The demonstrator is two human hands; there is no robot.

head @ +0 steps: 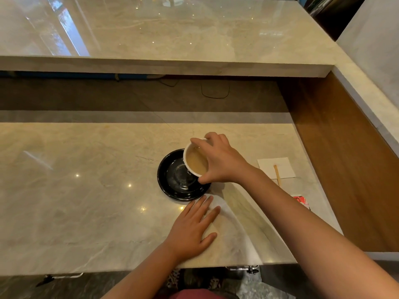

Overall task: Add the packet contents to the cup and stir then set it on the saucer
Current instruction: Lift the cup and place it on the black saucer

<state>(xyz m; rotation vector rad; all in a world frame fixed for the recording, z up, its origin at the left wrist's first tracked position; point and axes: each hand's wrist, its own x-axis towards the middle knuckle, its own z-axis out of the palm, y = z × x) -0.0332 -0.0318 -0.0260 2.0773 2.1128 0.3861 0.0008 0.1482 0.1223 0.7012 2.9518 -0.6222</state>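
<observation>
Polished marble counter [86, 190], pale and veined, fills the near half of the view, with a raised marble ledge [172, 39] running across the far side and a wood-lined return closing it off on the right. At the centre is the white cup [195, 159], holding a milky tan drink; it sits tipped toward the left over the right part of the black saucer [170, 186], and whether its base already touches the dish cannot be told. The right hand [220, 160] grips it from above and from the right, fingers curled over the far rim and thumb pressed on the near rim, a hold that keeps the palm clear of the liquid and lets the cup be lowered straight down; the tilt looks risky, since the drink lies close to the lower lip. The saucer's glossy well is bare, so the setting-down appears to be the step in hand, with adding and stirring judged done from the colour of the drink. Just near the saucer, the left hand [192, 227] lies flat with fingers spread slightly apart, holding nothing, pressing on a white paper napkin [233, 223], likely to steady it or the body while the other hand works. Off to the right, well apart from the cup, a wooden stirrer [277, 174] rests on a white square of paper [285, 166], probably parked there to keep the marble clean, and a red packet [301, 201] peeks out beside the right forearm.
</observation>
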